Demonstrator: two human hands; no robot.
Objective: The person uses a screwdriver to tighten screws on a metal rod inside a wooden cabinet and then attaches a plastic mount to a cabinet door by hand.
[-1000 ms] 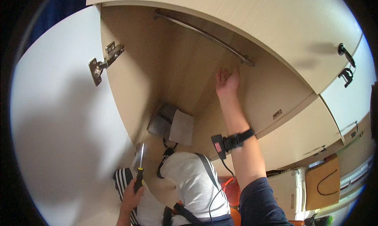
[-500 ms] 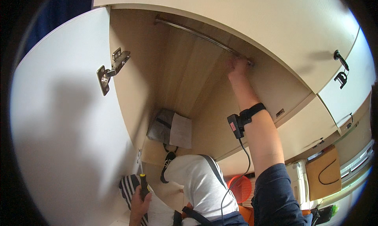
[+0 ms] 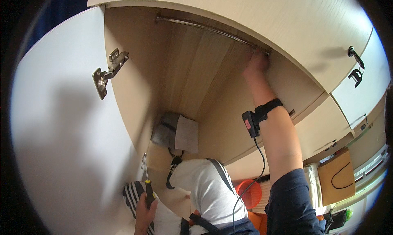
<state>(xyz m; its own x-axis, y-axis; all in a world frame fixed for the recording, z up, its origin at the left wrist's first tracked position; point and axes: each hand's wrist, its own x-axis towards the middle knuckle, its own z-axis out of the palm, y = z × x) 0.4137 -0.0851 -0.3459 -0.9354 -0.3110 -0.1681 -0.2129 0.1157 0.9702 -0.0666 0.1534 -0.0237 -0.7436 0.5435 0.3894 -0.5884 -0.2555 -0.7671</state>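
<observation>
Since the earlier frame, right hand (image 3: 256, 62) has risen to the metal rail (image 3: 213, 30) at upper centre, fingers curled against its end inside the wardrobe (image 3: 192, 83). Left hand (image 3: 144, 210), bottom left, is clenched around a screwdriver (image 3: 146, 181), shaft pointing up.

Right hand (image 3: 257, 62) has climbed from mid side panel (image 3: 229, 124) to the right end of the metal rail (image 3: 213, 29), fingers now at its bracket. Left hand (image 3: 144, 208) with screwdriver (image 3: 146, 181) sits slightly lower in view.

Bright daylight from right; fisheye-bent, dark rim.
</observation>
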